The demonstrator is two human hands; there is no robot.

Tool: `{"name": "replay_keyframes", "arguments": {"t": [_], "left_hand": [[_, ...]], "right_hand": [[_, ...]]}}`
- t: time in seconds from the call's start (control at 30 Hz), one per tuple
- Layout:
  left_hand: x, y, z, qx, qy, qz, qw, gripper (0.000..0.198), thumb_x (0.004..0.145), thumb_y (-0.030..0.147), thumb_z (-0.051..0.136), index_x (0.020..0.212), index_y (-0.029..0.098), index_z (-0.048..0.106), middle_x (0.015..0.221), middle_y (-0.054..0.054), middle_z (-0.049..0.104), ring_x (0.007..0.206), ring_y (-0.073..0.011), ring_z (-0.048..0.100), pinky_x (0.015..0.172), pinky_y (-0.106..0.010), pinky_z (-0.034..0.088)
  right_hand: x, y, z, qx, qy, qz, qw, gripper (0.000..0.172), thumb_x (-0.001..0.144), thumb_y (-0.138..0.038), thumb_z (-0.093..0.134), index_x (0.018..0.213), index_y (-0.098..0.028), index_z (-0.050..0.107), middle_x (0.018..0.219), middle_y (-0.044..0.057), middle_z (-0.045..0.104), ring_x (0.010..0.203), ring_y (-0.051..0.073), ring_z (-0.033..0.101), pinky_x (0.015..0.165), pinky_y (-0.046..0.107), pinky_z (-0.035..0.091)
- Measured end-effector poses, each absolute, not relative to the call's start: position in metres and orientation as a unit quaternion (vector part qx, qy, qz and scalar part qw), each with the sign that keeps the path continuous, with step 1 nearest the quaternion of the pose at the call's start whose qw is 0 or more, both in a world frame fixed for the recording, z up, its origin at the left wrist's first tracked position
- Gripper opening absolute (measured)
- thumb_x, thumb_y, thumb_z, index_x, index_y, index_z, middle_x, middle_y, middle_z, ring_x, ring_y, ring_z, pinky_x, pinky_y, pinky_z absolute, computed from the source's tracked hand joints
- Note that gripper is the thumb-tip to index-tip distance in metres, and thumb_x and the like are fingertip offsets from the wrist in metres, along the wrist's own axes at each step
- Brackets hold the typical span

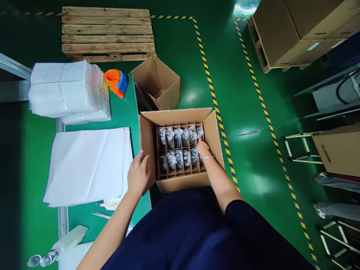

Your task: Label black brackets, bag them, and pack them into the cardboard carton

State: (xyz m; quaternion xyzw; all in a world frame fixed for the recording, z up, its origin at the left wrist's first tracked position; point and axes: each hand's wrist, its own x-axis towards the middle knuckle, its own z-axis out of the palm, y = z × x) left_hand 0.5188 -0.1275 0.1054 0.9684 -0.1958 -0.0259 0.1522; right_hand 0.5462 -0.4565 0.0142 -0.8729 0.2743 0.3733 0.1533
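Observation:
An open cardboard box (184, 182) with raised flaps stands in front of me, split by cardboard dividers into two rows of cells. Each cell that shows holds a dark item in clear plastic wrap (177, 137). My right hand (202, 146) reaches into the box at its right side, fingers on the wrapped item (200, 131) in the far right cell; its fingertips are partly hidden. My left hand (138, 173) rests at the left flap (148, 146), fingers apart, holding nothing.
On the green table (118, 112) at left lie white sheets (90, 165), a white stack (62, 90) and an orange tape dispenser (114, 80). Beyond the box are another open carton (168, 92) and a wooden pallet (108, 30). A person's legs (340, 210) show at far right.

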Motion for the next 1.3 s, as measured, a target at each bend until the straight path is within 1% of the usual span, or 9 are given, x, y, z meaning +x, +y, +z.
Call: {"name": "replay_keyframes", "arguments": {"t": [0.2, 0.3, 0.4, 0.57, 0.63, 0.77, 0.9, 1.03, 1.3], "left_hand": [[0.518, -0.128, 0.106, 0.968, -0.187, -0.031, 0.165, 0.037, 0.092, 0.016, 0.042, 0.124, 0.009, 0.058, 0.148, -0.024, 0.044, 0.134, -0.039, 0.046, 0.104, -0.056, 0.046], [0.516, -0.128, 0.107, 0.968, -0.181, -0.033, 0.171, 0.037, 0.092, 0.015, 0.043, 0.126, 0.013, 0.058, 0.151, -0.019, 0.043, 0.134, -0.0378, 0.046, 0.104, -0.055, 0.047], [0.515, -0.129, 0.108, 0.969, -0.171, -0.037, 0.176, 0.039, 0.091, 0.014, 0.044, 0.128, 0.017, 0.057, 0.152, -0.015, 0.042, 0.135, -0.0362, 0.046, 0.105, -0.054, 0.047], [0.515, -0.13, 0.111, 0.971, -0.159, -0.046, 0.17, 0.038, 0.091, 0.014, 0.043, 0.125, 0.015, 0.06, 0.149, -0.018, 0.045, 0.136, -0.0351, 0.045, 0.106, -0.055, 0.045], [0.515, -0.13, 0.112, 0.973, -0.157, -0.05, 0.162, 0.036, 0.092, 0.014, 0.043, 0.123, 0.013, 0.061, 0.148, -0.02, 0.046, 0.135, -0.0352, 0.046, 0.106, -0.054, 0.045], [0.515, -0.131, 0.113, 0.975, -0.158, -0.046, 0.148, 0.035, 0.093, 0.014, 0.042, 0.122, 0.014, 0.061, 0.147, -0.019, 0.047, 0.134, -0.0342, 0.047, 0.105, -0.052, 0.045], [0.514, -0.13, 0.113, 0.977, -0.156, -0.039, 0.142, 0.035, 0.092, 0.013, 0.043, 0.122, 0.016, 0.061, 0.148, -0.016, 0.047, 0.133, -0.0324, 0.049, 0.105, -0.05, 0.046], [0.514, -0.131, 0.114, 0.977, -0.155, -0.039, 0.139, 0.035, 0.092, 0.013, 0.042, 0.121, 0.015, 0.061, 0.147, -0.017, 0.048, 0.132, -0.0324, 0.049, 0.104, -0.05, 0.047], [0.515, -0.132, 0.114, 0.976, -0.146, -0.042, 0.157, 0.036, 0.091, 0.013, 0.042, 0.121, 0.016, 0.063, 0.147, -0.014, 0.05, 0.131, -0.0316, 0.051, 0.105, -0.05, 0.047]], "right_hand": [[0.549, -0.456, 0.024, -0.884, 0.267, 0.357, 0.143, 0.039, 0.096, -0.037, 0.058, 0.13, -0.017, 0.055, 0.127, 0.011, 0.06, 0.108, 0.024, 0.063, 0.091, 0.047, 0.054], [0.545, -0.441, 0.03, -0.902, 0.23, 0.333, 0.15, 0.047, 0.1, -0.04, 0.05, 0.143, -0.021, 0.044, 0.132, 0.012, 0.059, 0.112, 0.025, 0.062, 0.094, 0.046, 0.052], [0.548, -0.432, 0.025, -0.9, 0.208, 0.352, 0.151, 0.054, 0.102, -0.039, 0.046, 0.152, -0.023, 0.031, 0.12, 0.013, 0.067, 0.106, 0.023, 0.067, 0.091, 0.039, 0.054], [0.564, -0.452, 0.01, -0.882, 0.236, 0.386, 0.132, 0.045, 0.098, -0.041, 0.054, 0.136, -0.016, 0.05, 0.119, 0.011, 0.065, 0.097, 0.022, 0.068, 0.084, 0.043, 0.057], [0.566, -0.457, 0.009, -0.885, 0.234, 0.381, 0.129, 0.045, 0.099, -0.041, 0.053, 0.136, -0.017, 0.05, 0.12, 0.011, 0.065, 0.099, 0.022, 0.067, 0.086, 0.044, 0.057], [0.569, -0.435, 0.016, -0.903, 0.197, 0.356, 0.135, 0.057, 0.103, -0.034, 0.04, 0.155, -0.017, 0.022, 0.119, 0.016, 0.068, 0.107, 0.025, 0.067, 0.089, 0.04, 0.053], [0.577, -0.406, 0.013, -0.905, 0.149, 0.37, 0.149, 0.075, 0.098, -0.021, 0.043, 0.158, -0.019, -0.002, 0.111, 0.017, 0.072, 0.104, 0.024, 0.07, 0.084, 0.032, 0.052], [0.582, -0.413, 0.004, -0.899, 0.156, 0.386, 0.135, 0.076, 0.097, -0.016, 0.041, 0.158, -0.02, -0.004, 0.112, 0.019, 0.072, 0.1, 0.024, 0.072, 0.081, 0.033, 0.053], [0.585, -0.404, 0.017, -0.918, 0.104, 0.362, 0.127, 0.066, 0.102, -0.026, 0.032, 0.158, -0.022, -0.004, 0.119, 0.017, 0.07, 0.108, 0.025, 0.068, 0.088, 0.034, 0.051]]}}
